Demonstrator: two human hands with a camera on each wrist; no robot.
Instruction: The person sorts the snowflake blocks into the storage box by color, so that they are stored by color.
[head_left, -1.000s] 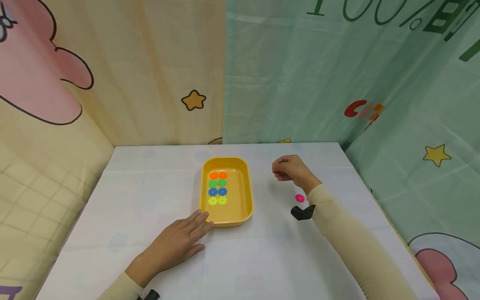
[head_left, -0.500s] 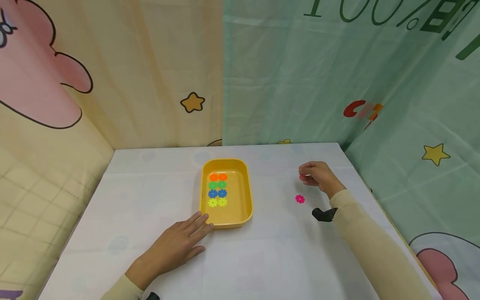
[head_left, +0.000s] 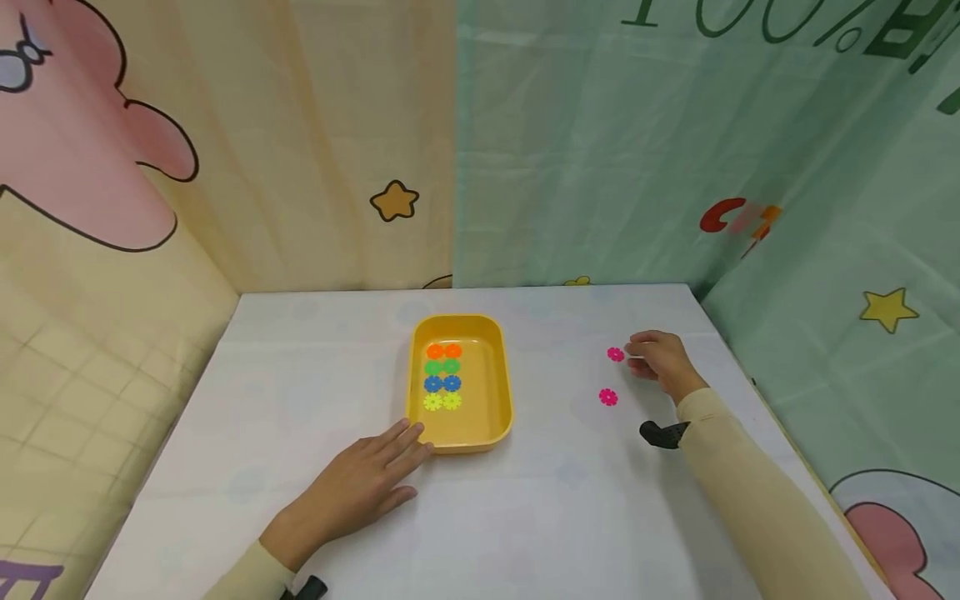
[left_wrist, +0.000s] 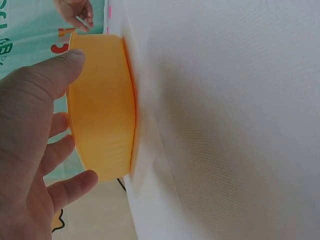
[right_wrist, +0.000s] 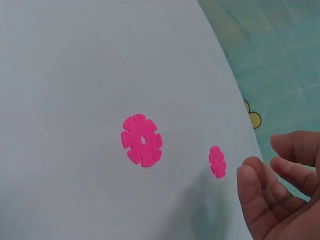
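Note:
My left hand [head_left: 360,479] has its fingers extended, with the fingertips at the near left corner of a yellow tray [head_left: 491,400]. The left wrist view shows that hand along the side of the tray [left_wrist: 102,105]. Two pink notched flower-shaped discs lie flat on the table to the right: a nearer disc [head_left: 608,397] and a farther disc [head_left: 615,354]. Just right of the farther one is my right hand [head_left: 663,362], its fingers loosely bent and apart with nothing between them. In the right wrist view the hand [right_wrist: 285,185] is beside the smaller-looking pink disc [right_wrist: 217,162].
Inside the tray, paired discs stand in rows: orange [head_left: 444,351], green [head_left: 442,367], blue [head_left: 442,383] and yellow-green [head_left: 442,402]. A white cloth [head_left: 525,517] covers the table. Printed curtains [head_left: 577,167] rise behind it and at both sides.
My right hand has moved right, away from the tray's side. Half a second ago a pink disc was at its fingertips; now that disc lies on the table, apart from the hand. My left hand stays put.

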